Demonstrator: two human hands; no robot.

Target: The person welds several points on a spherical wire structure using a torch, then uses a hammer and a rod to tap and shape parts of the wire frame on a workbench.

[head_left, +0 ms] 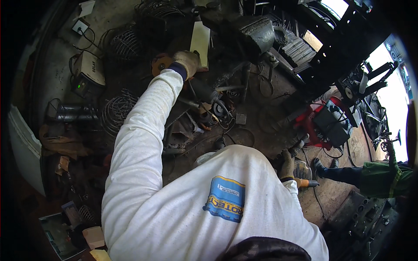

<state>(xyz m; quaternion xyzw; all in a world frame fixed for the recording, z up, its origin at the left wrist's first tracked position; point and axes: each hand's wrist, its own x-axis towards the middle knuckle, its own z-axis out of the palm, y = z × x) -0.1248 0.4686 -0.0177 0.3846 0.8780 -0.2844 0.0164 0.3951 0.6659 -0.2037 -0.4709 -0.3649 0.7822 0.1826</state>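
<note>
The pale yellow oblong piece (200, 41) is the landmark. The gloved left hand (186, 63) overlaps its near-left edge; whether the fingers clamp on it I cannot tell. An orange disc (161, 63) lies left of it, beyond that hand. Well to its right and nearer the body, the gloved right hand (287, 166) is beside an orange-bodied tool (305, 182), its grip unclear.

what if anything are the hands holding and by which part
Cannot be told: the left hand is by the near end of a pale board, the right hand beside an orange tool.
</note>
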